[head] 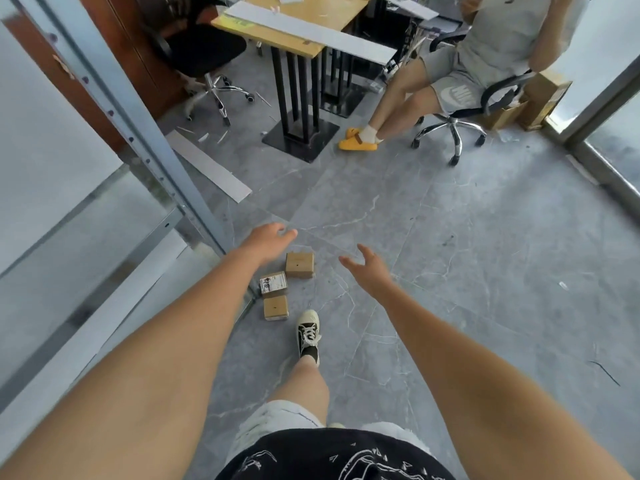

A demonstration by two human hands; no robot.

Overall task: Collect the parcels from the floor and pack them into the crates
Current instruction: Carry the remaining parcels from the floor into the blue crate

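Three small cardboard parcels lie close together on the grey tile floor just ahead of my foot. The far parcel (300,265) is plain brown. The middle parcel (274,283) carries a white printed label. The near parcel (275,306) is plain brown too. My left hand (268,239) reaches out above and to the left of the far parcel, fingers relaxed and holding nothing. My right hand (367,267) hovers to the right of the parcels with fingers spread, also holding nothing. No crate is in view.
A metal rack post (145,129) and glass panels run along the left. A desk (294,26) with black legs stands ahead, with an office chair (204,60) beside it. A seated person (485,64) occupies a swivel chair at the upper right. A grey strip (207,166) lies on the floor.
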